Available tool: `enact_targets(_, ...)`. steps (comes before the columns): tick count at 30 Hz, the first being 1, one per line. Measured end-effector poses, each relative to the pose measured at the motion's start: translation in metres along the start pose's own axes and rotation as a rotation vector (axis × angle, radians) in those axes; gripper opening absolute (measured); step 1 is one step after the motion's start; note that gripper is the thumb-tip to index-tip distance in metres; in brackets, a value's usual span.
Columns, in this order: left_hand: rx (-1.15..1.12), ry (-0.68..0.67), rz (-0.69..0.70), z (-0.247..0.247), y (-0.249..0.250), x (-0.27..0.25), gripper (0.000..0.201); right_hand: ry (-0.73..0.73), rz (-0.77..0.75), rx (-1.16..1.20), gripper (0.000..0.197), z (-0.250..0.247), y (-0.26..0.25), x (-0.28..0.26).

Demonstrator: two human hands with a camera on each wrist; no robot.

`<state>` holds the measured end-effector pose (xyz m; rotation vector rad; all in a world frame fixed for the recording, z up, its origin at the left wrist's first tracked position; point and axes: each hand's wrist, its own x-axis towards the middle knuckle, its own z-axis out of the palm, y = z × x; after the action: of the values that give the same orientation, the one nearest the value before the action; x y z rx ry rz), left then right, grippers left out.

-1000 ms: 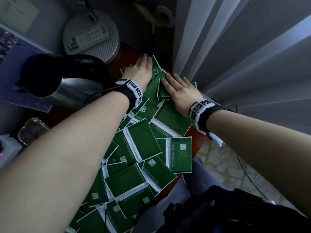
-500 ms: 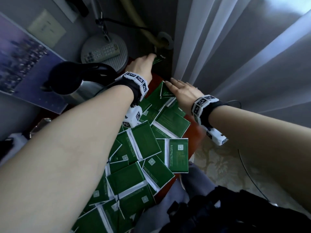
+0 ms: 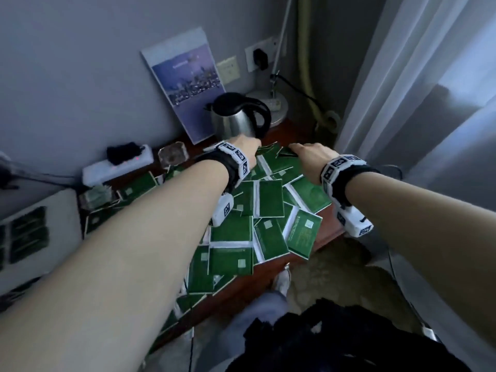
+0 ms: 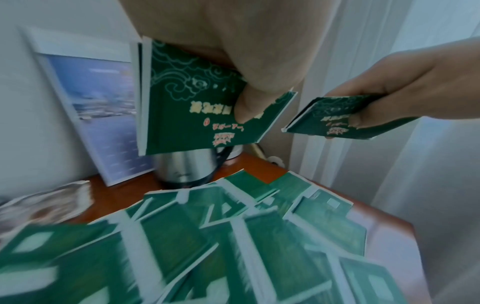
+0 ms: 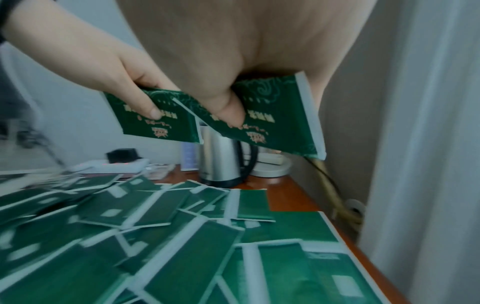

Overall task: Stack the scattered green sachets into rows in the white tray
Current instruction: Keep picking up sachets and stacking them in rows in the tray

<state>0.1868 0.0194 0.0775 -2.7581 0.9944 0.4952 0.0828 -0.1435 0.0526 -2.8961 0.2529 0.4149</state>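
Pinching one green sachet apiece, both hands are hovering above the far end of the table (image 3: 316, 238): the left hand (image 3: 245, 146) is clamping its sachet (image 4: 197, 102) thumb on the printed face, long axis near upright, while the right hand (image 3: 308, 154) is gripping its sachet (image 5: 270, 115) tilted. Loose sachets (image 3: 268, 202) are lying overlapped directly below. What appears to be the white tray (image 3: 40, 232) is sitting well to the left, nearer the left hand. Gold and red print is showing, too blurred to read.
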Motion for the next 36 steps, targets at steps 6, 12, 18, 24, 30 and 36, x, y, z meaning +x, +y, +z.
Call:
enact_targets(6,-0.047,-0.073,-0.249,0.041,-0.072,-0.136,0.051,-0.068,-0.26,-0.018,0.065,0.028,-0.123,-0.028)
enact_targets(12,-0.132,-0.107,-0.501,0.078,-0.167,-0.248,0.046,-0.103,-0.508,-0.091,0.061,0.035,-0.253,-0.043)
enact_targets(18,-0.224,-0.072,-0.653,0.126,-0.259,-0.346,0.045,-0.072,-0.657,-0.187,0.059,0.052,-0.391,-0.052)
enact_targets(24,-0.224,-0.081,-0.657,0.185,-0.37,-0.43,0.046,-0.098,-0.695,-0.148,0.059,0.096,-0.528,-0.054)
enact_targets(30,-0.178,-0.171,-0.604,0.241,-0.464,-0.485,0.048,-0.203,-0.633,-0.189,0.065,0.145,-0.63,-0.055)
enact_targets(36,-0.217,-0.14,-0.553,0.265,-0.519,-0.489,0.058,-0.244,-0.618,-0.215,0.06,0.178,-0.683,-0.039)
